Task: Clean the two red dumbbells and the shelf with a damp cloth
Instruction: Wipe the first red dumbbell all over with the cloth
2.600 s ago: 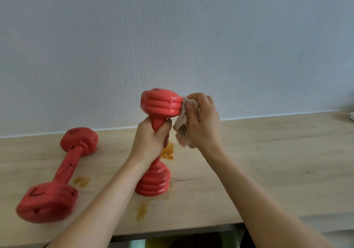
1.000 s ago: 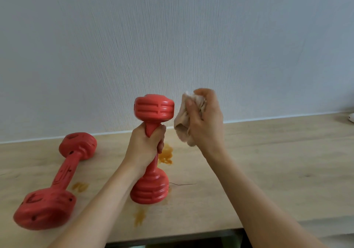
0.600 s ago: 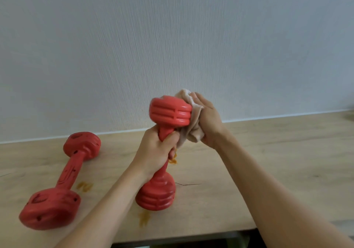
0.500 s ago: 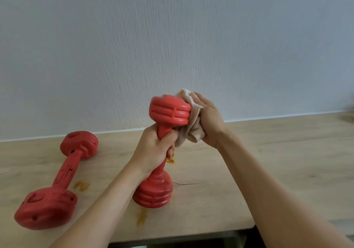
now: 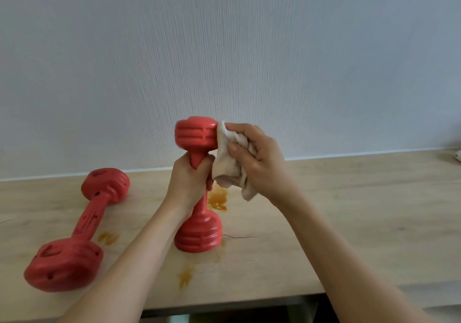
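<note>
A red dumbbell [image 5: 195,136] stands upright on the light wooden shelf [image 5: 349,210], its lower head resting on the surface. My left hand [image 5: 188,181] grips its handle just under the upper head. My right hand [image 5: 259,159] holds a crumpled beige cloth [image 5: 228,170] and presses it against the right side of the upper head. A second red dumbbell [image 5: 82,225] lies on its side at the left, untouched, with dark marks on its handle and heads.
Orange-brown stains mark the shelf: one [image 5: 218,199] behind the standing dumbbell, one [image 5: 108,238] by the lying dumbbell, one [image 5: 185,276] near the front edge. A white textured wall rises behind. A small white object [image 5: 457,156] sits at the far right.
My right hand with the cloth came from behind the upper head round to its right side. The dumbbell straightened from a tilt to upright. The other dumbbell stayed put.
</note>
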Available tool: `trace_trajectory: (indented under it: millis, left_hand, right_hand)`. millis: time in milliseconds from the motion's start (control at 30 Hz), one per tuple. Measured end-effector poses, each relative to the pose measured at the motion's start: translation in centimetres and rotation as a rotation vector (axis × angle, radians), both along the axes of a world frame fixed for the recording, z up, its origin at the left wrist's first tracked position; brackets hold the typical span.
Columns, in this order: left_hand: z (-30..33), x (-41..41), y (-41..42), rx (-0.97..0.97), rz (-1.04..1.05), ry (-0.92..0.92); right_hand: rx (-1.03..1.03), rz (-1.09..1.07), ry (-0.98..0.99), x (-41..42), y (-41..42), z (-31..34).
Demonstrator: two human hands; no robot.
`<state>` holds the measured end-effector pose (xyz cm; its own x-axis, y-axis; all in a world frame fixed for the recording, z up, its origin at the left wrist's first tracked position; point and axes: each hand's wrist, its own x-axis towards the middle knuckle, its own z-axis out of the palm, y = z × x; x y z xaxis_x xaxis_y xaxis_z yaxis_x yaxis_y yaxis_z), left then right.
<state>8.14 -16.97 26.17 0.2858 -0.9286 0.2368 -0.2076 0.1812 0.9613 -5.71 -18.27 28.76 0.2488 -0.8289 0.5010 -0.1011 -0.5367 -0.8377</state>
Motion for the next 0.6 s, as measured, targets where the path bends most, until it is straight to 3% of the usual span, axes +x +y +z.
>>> trace_trajectory:
  millis: [133, 367, 600]
  left_hand:
    - [-0.4, 0.6, -0.5, 0.008, 0.007, 0.075]
    - [-0.8, 1.4, -0.3, 0.063, -0.104, 0.142]
    - [-0.8, 1.4, 0.1, 0.033, -0.099, 0.082]
  right_hand:
    - [0.018, 0.062, 0.033, -0.8, 0.8, -0.2]
    - [0.092, -0.314, -0.153, -1.5, -1.0, -0.4]
    - [-0.032, -0.314, -0.203, -0.7, -0.7, 0.6]
